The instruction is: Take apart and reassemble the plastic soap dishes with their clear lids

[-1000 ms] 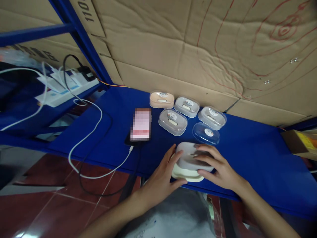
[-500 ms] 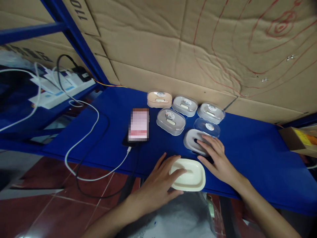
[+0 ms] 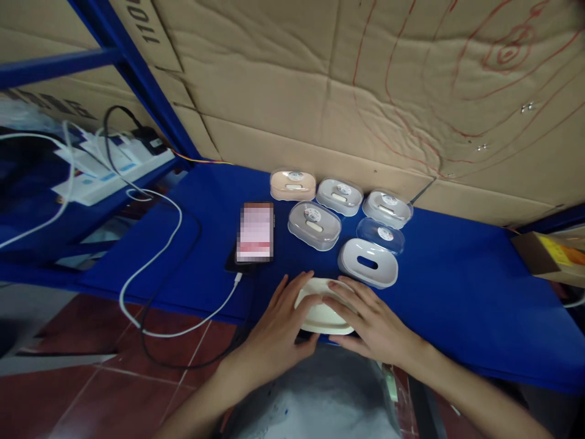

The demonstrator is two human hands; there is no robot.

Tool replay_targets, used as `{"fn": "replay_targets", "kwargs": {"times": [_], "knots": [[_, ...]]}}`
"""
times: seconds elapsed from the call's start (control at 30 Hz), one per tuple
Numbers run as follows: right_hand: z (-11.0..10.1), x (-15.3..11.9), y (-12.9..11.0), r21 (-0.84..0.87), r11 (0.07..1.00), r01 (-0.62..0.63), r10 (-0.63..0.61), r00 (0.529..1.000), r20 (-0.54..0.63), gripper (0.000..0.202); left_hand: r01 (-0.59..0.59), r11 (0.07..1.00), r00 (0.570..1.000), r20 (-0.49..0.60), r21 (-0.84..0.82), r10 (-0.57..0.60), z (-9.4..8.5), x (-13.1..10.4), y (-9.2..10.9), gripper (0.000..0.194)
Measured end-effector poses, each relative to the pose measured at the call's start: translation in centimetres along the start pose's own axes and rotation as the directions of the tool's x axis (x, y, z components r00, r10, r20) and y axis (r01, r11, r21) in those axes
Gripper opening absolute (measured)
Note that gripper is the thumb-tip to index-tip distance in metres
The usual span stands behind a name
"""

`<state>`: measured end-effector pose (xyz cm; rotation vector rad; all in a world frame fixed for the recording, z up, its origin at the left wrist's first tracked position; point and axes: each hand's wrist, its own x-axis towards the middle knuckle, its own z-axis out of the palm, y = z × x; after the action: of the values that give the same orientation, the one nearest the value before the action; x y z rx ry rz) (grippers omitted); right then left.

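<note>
A cream oval dish (image 3: 325, 314) is at the front edge of the blue shelf, with a hand on each side. My left hand (image 3: 286, 326) grips its left end, thumb below and fingers over the rim. My right hand (image 3: 372, 320) holds the right end, its fingers reaching across the top. Just behind my right hand lies a pale grey oval tray (image 3: 387, 268) with a dark slot in its middle. A clear lid (image 3: 377, 235) with a round sticker rests behind that tray.
Several lidded soap boxes, one of them peach (image 3: 292, 186), stand along the cardboard wall. To the left lies a phone (image 3: 255, 231) with a white cable. A carton (image 3: 548, 256) is at the far right, a power strip (image 3: 116, 177) at the left.
My right hand has left the grey tray and moved left and down onto the cream dish. The dish has shifted slightly left and up, with my left hand on it.
</note>
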<state>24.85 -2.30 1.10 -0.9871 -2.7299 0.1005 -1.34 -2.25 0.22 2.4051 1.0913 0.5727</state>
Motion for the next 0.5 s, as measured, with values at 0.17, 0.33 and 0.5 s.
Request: {"fn": "replay_targets", "kwargs": {"times": [0.17,0.33,0.5], "knots": [[-0.5,-1.2,-0.2,-0.035,0.996,-0.081,0.081,0.996,0.020,0.065,-0.025,0.999,0.999,0.022,0.025,0.024,0.7,0.0,-0.1,0.063],[-2.1,-3.0,1.4,0.040,0.989,-0.141,0.144,0.988,-0.060,0.058,-0.029,0.999,0.999,0.036,0.031,0.028,1.7,0.2,0.0,0.080],[-3.0,-2.9,3.9,0.004,0.970,-0.244,0.239,0.945,-0.222,0.044,0.044,0.998,0.999,0.019,-0.040,-0.043,1.8,0.5,0.2,0.096]]}}
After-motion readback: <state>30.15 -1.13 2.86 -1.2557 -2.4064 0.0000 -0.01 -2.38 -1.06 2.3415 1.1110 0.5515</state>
